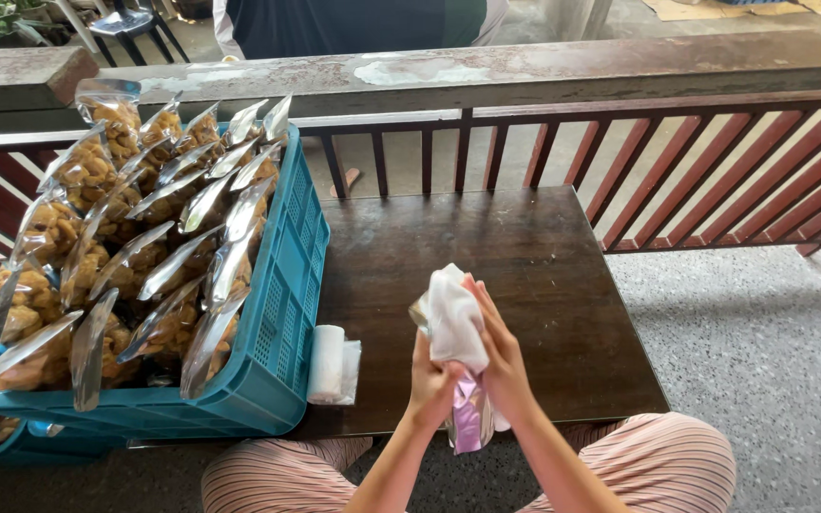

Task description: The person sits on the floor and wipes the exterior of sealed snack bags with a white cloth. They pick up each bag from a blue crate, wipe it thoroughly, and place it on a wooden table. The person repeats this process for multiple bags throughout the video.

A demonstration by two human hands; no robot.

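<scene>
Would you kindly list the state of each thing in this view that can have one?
Shiny silver-purple foil pouch: held upright, partly wrapped by the cloth.
White cloth: bunched, pressed over the pouch top.
Left hand: gripping the pouch.
Right hand: holding the cloth against it.
Blue plastic crate: filled with snack bags standing upright.
White tissue roll: lying on the dark wooden table.
</scene>
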